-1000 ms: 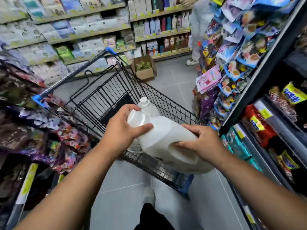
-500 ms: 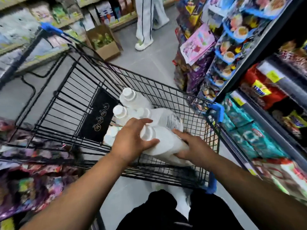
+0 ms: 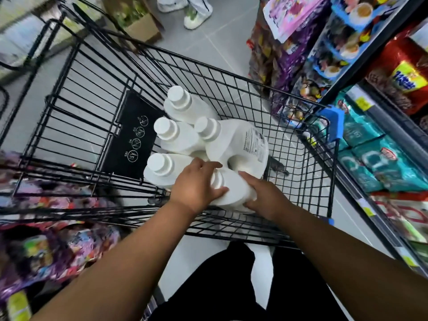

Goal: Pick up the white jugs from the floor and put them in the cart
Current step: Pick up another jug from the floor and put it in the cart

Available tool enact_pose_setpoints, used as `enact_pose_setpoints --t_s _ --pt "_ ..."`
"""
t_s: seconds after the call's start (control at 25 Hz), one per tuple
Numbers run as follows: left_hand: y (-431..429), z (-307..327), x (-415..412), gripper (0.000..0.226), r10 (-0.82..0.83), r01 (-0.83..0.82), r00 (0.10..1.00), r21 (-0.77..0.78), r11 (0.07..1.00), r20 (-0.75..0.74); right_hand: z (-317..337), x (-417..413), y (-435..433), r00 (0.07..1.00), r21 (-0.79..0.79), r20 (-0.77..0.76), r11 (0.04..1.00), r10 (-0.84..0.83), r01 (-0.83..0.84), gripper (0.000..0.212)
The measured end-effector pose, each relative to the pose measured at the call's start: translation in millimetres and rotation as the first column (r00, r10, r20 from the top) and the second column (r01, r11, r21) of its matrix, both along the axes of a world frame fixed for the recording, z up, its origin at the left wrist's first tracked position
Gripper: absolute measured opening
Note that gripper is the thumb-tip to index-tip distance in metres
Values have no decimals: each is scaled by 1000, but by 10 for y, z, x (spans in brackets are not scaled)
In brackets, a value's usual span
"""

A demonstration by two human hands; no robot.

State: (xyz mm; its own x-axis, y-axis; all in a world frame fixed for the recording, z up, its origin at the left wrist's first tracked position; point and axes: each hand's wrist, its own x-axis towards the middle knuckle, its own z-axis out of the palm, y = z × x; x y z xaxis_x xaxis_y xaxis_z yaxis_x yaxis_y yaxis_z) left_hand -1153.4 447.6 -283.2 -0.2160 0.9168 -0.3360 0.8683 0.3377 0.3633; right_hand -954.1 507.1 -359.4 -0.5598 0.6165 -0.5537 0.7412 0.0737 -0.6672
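Observation:
A black wire cart stands in front of me with several white jugs lying inside. One jug lies low in the near end of the basket, held between both my hands. My left hand wraps around its neck near the cap, thumb over the front. My right hand grips its body from the right side. Beside it lie a labelled jug and other capped jugs, their caps pointing to the left.
Shelves of packaged snacks line the right side, close to the cart. Colourful packets crowd the left. A cardboard box sits on the grey floor beyond the cart, and a person's white shoes are near it.
Both hands have carried the jug from above the cart's rim down into the basket, among the other jugs. My view has tilted down over the cart.

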Motion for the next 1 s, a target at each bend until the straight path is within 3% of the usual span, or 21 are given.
enact_pose_setpoints --t_s 0.44,0.64,0.8,0.92,1.0 --pt "-33 -314 115 56 -109 108 994 24 994 23 -238 76 -271 995 0 33 996 -95 95 88" --pt "-60 -273 140 57 -84 85 993 -7 996 82 -32 198 -343 969 -66 3 967 -247 247 92" --pt "62 73 363 61 -188 169 963 114 979 191 419 582 -396 910 10 -68 912 -408 410 87" --pt "177 496 712 60 -306 257 932 243 935 192 873 1047 -531 830 102 -161 827 -534 553 82" --pt "228 777 1044 54 -346 262 898 300 917 273 1181 1454 -697 754 126 -233 750 -614 650 77"
